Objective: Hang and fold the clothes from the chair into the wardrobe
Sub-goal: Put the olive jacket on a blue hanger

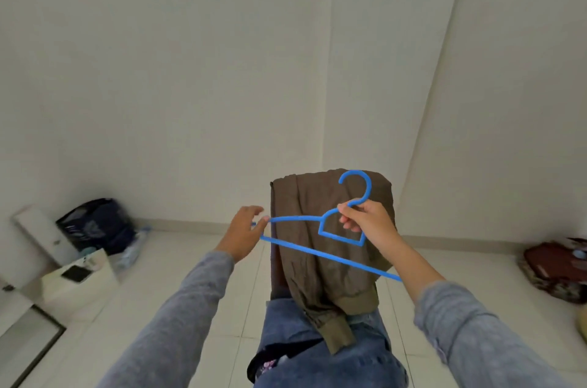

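- the chair (275, 279) is dead centre and pretty much buried in clothes, only a dark strip of its back shows on the left edge
- a brown jacket (317, 203) is draped over the chair's back, with its cuffs and hem hanging down onto the seat
- a pair of jeans (317, 340) is lying across the chair's seat under the jacket's hem, and something dark with a bit of floral print (263, 362) pokes out at the seat's front left corner
- the blue hanger (330, 258) is held up in the air right in front of the chair's back, tilted, with the hook up near the top of the jacket
- the right hand (365, 219) has its grip clamped on the hanger's neck just under the hook, fingers pinched around it
- the left hand (244, 229) is just left of the chair's back with its grip apart: fingers loose and spread, only a fingertip touching the hanger's left end
- both arms are in grey sleeves
- left of the chair, by the wall, there's a dark blue bag (98, 225) with a white box (79, 279) in front of it
- well off to the chair's right, a reddish bag (556, 267) is sitting on the tiled floor (190, 260)
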### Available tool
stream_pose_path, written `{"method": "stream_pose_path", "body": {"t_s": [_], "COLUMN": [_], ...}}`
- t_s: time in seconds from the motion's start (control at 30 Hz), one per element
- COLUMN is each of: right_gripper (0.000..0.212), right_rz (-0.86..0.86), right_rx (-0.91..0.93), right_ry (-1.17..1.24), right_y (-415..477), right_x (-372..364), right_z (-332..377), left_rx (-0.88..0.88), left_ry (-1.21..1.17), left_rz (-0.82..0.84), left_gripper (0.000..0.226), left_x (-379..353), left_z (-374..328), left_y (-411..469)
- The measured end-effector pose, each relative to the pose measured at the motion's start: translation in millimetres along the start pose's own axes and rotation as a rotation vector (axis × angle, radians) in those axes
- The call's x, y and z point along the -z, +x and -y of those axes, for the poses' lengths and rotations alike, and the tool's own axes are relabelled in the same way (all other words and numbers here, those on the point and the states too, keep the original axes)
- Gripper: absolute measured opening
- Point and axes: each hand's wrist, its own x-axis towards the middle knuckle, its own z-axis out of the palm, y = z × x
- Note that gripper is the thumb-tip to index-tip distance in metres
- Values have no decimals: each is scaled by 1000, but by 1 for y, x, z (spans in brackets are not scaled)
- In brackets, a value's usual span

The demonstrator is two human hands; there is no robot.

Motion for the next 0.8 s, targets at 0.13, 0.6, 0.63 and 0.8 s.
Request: {"method": "stream_pose_path", "body": {"t_s": [0.13,0.6,0.63,0.8], "right_gripper": [14,13,14,14], "right_rz": [-207,-505,-488,-416], "right_rx": [-11,216,194,103], "right_ry": [125,94,84,64], "right_y": [61,191,193,188], "right_x": [-2,27,28,22], "right_z": [-13,-51,-57,-74], "left_rx": [197,543,547,343], "left_ry": [-16,-23,-32,-64], "left_rz": [-72,21,6,236], "left_gripper": [48,81,74,39], "left_x": [-21,-129,-131,-132], "left_z": [28,39,41,36], "left_y": [41,186,187,172]}}
